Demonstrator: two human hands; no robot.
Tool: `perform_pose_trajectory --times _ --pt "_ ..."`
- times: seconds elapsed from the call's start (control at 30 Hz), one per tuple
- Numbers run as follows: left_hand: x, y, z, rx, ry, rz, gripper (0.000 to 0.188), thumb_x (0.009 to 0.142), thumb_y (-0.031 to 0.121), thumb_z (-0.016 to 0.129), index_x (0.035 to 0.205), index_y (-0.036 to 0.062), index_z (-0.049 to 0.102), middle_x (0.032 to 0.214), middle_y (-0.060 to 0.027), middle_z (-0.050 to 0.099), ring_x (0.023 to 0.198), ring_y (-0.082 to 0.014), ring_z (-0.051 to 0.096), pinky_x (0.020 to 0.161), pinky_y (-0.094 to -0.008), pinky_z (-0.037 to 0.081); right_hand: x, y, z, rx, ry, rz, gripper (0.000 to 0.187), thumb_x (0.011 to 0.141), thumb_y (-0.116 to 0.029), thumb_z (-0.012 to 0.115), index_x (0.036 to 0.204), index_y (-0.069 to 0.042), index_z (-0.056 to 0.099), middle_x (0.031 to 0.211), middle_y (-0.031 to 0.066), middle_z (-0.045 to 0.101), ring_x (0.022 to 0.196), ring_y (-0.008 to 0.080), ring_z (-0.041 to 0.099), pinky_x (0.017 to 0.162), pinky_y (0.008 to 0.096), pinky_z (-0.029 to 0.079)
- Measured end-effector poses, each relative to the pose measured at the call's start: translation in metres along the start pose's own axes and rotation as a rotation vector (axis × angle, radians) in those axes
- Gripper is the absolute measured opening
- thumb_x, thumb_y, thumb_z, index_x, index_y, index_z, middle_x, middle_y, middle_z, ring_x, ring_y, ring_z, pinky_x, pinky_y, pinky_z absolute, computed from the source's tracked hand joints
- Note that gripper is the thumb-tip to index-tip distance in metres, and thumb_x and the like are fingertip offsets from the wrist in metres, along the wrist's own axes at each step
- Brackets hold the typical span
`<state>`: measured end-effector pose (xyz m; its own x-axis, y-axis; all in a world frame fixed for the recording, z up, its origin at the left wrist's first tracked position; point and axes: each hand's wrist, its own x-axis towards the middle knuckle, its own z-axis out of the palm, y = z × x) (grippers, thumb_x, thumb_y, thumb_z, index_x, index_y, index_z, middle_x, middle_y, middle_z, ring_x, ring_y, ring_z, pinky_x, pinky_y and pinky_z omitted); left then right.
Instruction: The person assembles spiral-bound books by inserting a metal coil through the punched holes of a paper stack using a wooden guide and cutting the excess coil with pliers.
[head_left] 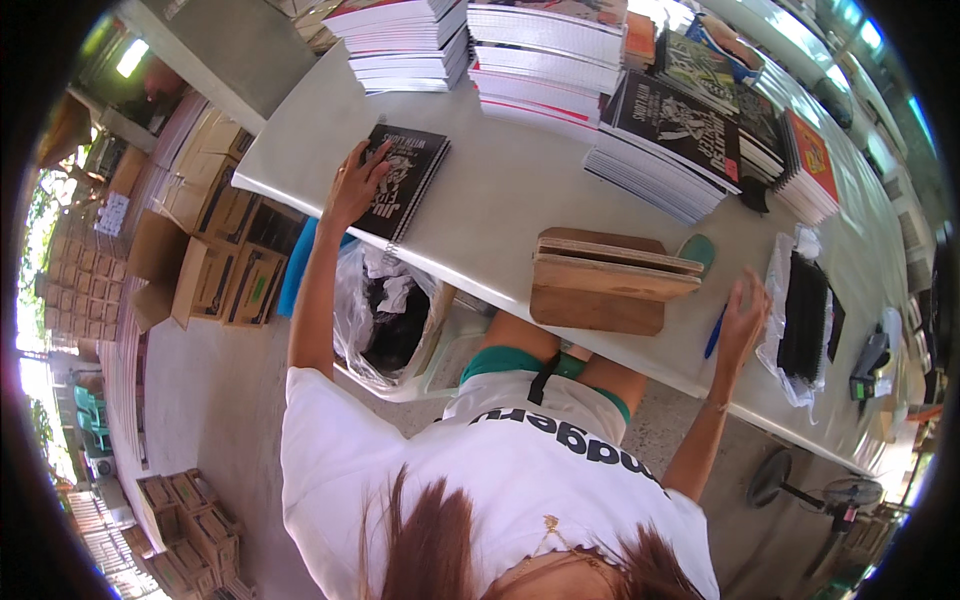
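My left hand (357, 187) lies on a black-covered spiral notebook (425, 165) at the left of the table, its fingers stretched over the cover. Over the table's near right edge is my right hand (742, 318), fingers apart, with nothing visible in it. Just left of that hand is a blue pen (714, 334). To its right, an opened clear plastic pack (775, 345) holds a bundle of thin black pieces (803, 315). Between my hands stands a wooden block with upright boards (600, 308), a green oval piece (697, 251) beside it.
Tall stacks of books (545, 55) line the table's far side, with more black-covered books (665, 130) to the right. A plastic-lined bin (425, 340) stands below the near edge. Cardboard boxes (215, 280) are on the left, a fan (853, 492) at lower right.
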<state>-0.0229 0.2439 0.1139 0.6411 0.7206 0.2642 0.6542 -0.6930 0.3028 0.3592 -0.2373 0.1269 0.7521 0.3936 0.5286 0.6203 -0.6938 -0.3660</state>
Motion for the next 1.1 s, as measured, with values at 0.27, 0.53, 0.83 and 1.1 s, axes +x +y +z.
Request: perform_pose_trajectory --times 0.27,0.53,0.83,1.1 --pt "-0.003 0.031 -0.010 0.119 0.182 0.162 0.046 0.100 0.042 0.035 0.142 0.0251 0.043 0.144 -0.0148 0.034 0.136 -0.0371 0.028 0.110 -0.0588 0.018 0.158 -0.038 0.046 0.650 -0.144 0.089 0.044 0.092 -0.039 0.060 0.105 0.002 0.065 0.092 0.0065 0.068 0.079 0.0147 0.061 0.074 0.0272 0.047" --pt "-0.034 0.122 -0.047 -0.073 0.306 0.313 0.046 0.102 0.038 0.033 0.137 0.0129 0.049 0.139 -0.0197 0.036 0.132 -0.0402 0.029 0.109 -0.0520 0.022 0.183 -0.012 0.076 0.875 -0.520 0.226 0.033 0.083 -0.035 0.071 0.089 -0.003 0.067 0.074 -0.0018 0.061 0.062 0.0046 0.051 0.054 0.0223 0.038" --pt "-0.052 0.172 -0.031 -0.227 0.235 0.312 0.049 0.101 0.042 0.034 0.140 0.0133 0.044 0.143 -0.0191 0.031 0.135 -0.0376 0.026 0.111 -0.0505 0.020 0.132 -0.025 0.039 0.980 0.065 0.099 0.020 0.083 -0.010 0.067 0.103 -0.008 0.064 0.084 -0.0028 0.063 0.068 0.0055 0.051 0.055 0.0227 0.038" --pt "-0.081 0.209 -0.011 -0.480 0.094 0.312 0.054 0.101 0.046 0.030 0.142 0.0124 0.042 0.145 -0.0186 0.029 0.137 -0.0371 0.025 0.111 -0.0501 0.021 0.020 -0.019 0.004 1.878 -0.039 0.482 0.041 0.086 -0.001 0.063 0.124 -0.013 0.054 0.106 -0.0023 0.061 0.092 0.0079 0.058 0.080 0.0247 0.047"
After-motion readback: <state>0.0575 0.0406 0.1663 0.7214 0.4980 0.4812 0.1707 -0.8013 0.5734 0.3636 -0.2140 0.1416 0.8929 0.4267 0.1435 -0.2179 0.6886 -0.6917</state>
